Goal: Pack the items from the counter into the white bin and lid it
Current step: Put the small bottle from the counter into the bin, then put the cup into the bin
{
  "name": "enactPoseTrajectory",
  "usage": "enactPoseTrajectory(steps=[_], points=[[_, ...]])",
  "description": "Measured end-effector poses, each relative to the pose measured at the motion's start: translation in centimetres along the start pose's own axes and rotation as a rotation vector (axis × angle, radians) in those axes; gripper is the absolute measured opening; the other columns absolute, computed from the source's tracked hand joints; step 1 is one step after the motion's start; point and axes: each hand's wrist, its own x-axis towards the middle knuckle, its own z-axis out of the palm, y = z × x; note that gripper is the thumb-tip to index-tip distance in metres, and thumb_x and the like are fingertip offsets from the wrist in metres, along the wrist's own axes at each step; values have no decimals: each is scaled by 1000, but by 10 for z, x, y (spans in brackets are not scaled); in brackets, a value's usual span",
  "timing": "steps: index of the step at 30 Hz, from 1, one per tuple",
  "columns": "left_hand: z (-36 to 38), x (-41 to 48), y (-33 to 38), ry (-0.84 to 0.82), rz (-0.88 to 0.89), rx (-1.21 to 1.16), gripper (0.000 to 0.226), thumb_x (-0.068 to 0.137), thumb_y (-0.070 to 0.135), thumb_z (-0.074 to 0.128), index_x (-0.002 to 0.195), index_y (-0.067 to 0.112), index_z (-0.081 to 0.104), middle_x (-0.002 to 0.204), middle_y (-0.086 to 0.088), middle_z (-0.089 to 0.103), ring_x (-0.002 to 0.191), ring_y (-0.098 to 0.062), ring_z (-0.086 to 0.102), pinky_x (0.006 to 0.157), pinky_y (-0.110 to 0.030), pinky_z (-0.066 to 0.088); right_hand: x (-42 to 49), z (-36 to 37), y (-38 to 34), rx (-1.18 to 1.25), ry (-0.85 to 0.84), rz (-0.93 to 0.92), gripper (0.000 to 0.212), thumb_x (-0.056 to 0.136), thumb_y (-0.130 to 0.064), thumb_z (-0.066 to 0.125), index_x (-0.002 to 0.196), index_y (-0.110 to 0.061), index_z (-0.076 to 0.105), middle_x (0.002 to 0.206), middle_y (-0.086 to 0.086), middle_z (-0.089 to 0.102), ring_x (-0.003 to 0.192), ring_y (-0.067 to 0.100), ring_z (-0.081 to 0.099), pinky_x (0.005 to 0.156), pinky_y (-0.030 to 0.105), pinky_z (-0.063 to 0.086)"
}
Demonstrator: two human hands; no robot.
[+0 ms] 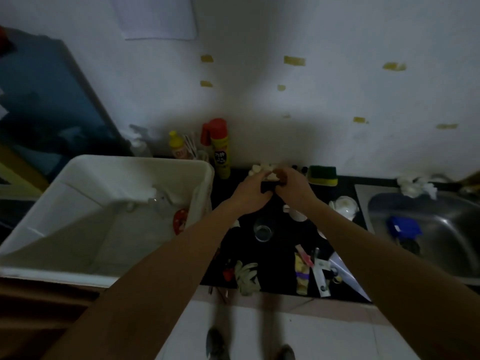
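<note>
Clutter around both hands: left hand (249,194) and right hand (293,189) pinching one dark item (266,187), sponge (322,175) just behind, glass (262,231) nearer.

wall (337,100): white, yellow tape scraps (294,60) | floor (337,333): pale tiles | sink (446,211): steel, right | light: dim

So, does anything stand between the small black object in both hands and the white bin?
Nothing visible does. The white plastic bin sits left of the small black object; the yellow red-capped spray can stands farther back.
</note>
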Motion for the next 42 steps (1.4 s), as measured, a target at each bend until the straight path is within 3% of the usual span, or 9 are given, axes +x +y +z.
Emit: enactPoseTrajectory(steps=[5,11,15,20,24,28,31,34,42], points=[[38,6,12,-43,-53,-48,52,91,19,58,140,20,41,136,-5,53,123,-22,52,101,-40,46,-11,-3,49,27,-21,95,43,83,-4,64,125,-9,58,123,12,61,114,26,58,91,25,42],[75,17,-11,-74,-177,-96,60,94,21,57,148,18,32,150,-2,39,136,-19,39,106,-26,35,-6,12,92,-25,-83,188,53,86,-11,63,137,-10,48,138,13,49,127,28,48,103,33,38],[93,25,-22,-108,-213,-138,55,94,16,56,145,17,35,145,-4,44,132,-19,42,99,-23,36,0,24,114,-66,-128,178,58,81,-5,67,136,-2,48,135,19,50,127,32,48,108,38,38],[111,46,-28,-150,-232,-160,51,94,15,56,142,17,38,139,-4,47,126,-17,45,93,-22,37,20,43,153,-137,-91,183,47,74,-13,70,118,-2,58,118,15,60,114,35,55,97,40,43],[121,68,-34,-167,-267,-163,51,94,15,56,142,17,39,141,-5,46,128,-21,47,102,-30,41,31,52,170,-221,-75,139,72,76,-20,74,141,-7,43,145,16,43,139,37,34,116,47,27],[129,84,-34,-186,-271,-234,47,95,7,53,141,10,41,129,3,44,121,-9,43,92,-19,35,39,55,174,-291,-159,162,86,79,-22,71,151,-11,26,157,15,23,148,35,15,119,47,16],[139,96,-34,-261,-248,-300,49,94,2,52,141,11,41,138,-3,46,128,-16,44,96,-21,37,45,60,184,-302,-150,210,90,81,-24,69,153,-13,17,160,16,14,149,36,7,119,49,12],[146,102,-35,-247,-316,-306,49,94,2,51,141,11,41,142,-9,45,130,-22,45,99,-25,39,49,66,192,-193,-142,292,89,83,-23,69,153,-14,15,160,17,12,148,39,9,117,50,18],[147,112,-42,-208,-301,-225,32,91,-3,50,122,3,55,120,-10,58,108,-18,54,85,-23,41,53,73,201,-61,-28,314,90,79,-21,76,152,-14,22,152,15,28,135,37,36,108,47,37]])
